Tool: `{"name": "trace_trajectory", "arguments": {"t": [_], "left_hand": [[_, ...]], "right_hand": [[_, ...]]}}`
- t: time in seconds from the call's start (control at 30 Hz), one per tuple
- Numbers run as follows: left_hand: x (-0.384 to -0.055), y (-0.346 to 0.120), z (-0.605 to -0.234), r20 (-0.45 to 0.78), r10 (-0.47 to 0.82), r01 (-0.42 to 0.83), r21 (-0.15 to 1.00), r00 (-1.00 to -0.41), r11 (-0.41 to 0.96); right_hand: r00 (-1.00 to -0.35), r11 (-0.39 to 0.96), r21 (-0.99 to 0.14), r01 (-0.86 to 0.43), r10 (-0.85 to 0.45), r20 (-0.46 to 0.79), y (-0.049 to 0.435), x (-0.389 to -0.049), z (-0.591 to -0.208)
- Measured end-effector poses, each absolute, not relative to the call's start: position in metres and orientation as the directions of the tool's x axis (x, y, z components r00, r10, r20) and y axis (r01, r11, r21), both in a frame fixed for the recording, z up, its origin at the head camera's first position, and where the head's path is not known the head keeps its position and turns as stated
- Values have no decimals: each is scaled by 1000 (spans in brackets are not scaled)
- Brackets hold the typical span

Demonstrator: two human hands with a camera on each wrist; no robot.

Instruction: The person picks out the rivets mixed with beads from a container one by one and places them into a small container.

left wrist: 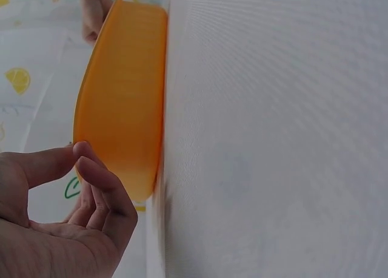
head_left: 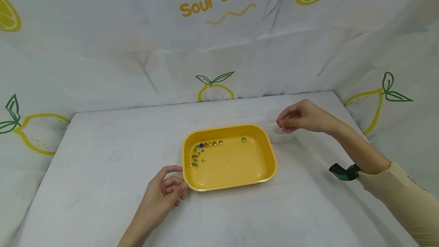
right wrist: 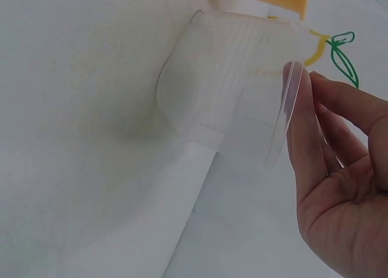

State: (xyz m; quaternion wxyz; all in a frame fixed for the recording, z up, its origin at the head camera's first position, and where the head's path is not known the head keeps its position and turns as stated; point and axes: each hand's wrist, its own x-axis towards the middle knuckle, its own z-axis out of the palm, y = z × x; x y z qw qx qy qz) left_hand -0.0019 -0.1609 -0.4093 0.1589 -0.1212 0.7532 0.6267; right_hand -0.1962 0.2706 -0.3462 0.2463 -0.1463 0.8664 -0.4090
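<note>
A shallow yellow tray point(head_left: 229, 170) lies on the white-covered table. Along its left end and far side sit several glass beads point(head_left: 201, 145) in green, amber and blue, with small brass-coloured pins point(head_left: 204, 160) among them. My left hand point(head_left: 164, 191) holds the tray's near left corner, thumb and finger at the rim; the left wrist view shows the fingertips against the tray's orange-looking wall point(left wrist: 124, 96). Over a clear plastic container point(head_left: 282, 137) to the right of the tray, my right hand point(head_left: 298, 117) pinches a tiny brownish piece point(head_left: 277, 123), its kind too small to tell.
The clear container point(right wrist: 212, 77) stands close to the tray's right end. A dark green strap-like piece point(head_left: 344, 172) hangs at the right sleeve. Behind the table rises a white cloth with lemon prints point(head_left: 216, 92), and similar cloth hangs at both sides.
</note>
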Motion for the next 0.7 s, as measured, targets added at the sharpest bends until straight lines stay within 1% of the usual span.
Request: {"name": "trace_trajectory", "arguments": {"t": [0.7], "left_hand": [[-3,-161,-410,-403,18,-392,900,-915,191]], "right_hand": [[-845,660,-747,-82,-444,-299,268,-196,-345]]}}
